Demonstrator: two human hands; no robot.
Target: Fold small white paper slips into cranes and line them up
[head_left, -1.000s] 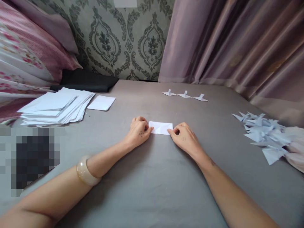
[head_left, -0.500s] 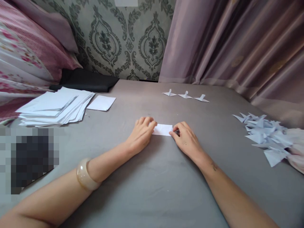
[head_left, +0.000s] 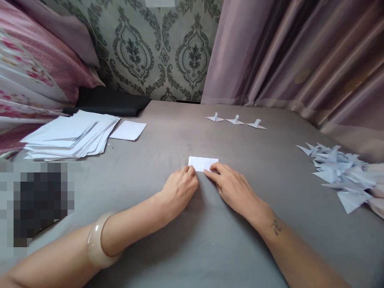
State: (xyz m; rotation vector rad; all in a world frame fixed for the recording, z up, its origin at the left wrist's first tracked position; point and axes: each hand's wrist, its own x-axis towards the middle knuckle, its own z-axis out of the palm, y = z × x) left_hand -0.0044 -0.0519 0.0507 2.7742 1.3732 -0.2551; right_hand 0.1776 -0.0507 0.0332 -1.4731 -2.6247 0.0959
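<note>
A small white folded paper (head_left: pixel 199 162) lies flat on the grey cloth, its long side running left to right with a crease near its middle. My left hand (head_left: pixel 181 187) has its fingers curled together at the paper's near left corner. At the right half, my right hand (head_left: pixel 233 185) pinches the near edge, thumb low and index finger across the top. A pale bangle (head_left: pixel 97 242) circles my left wrist.
Several white sheets form a stack (head_left: pixel 72 136) at the left, beside a single paper square (head_left: pixel 129 130). Three folded paper birds (head_left: pixel 237 120) stand in a row at the back. A heap of paper birds (head_left: pixel 342 168) lies at the right. Behind hangs a curtain (head_left: pixel 270 52).
My left hand has come down from the paper's left end to its near left corner, uncovering that end. My right hand has moved left from the right edge onto the paper.
</note>
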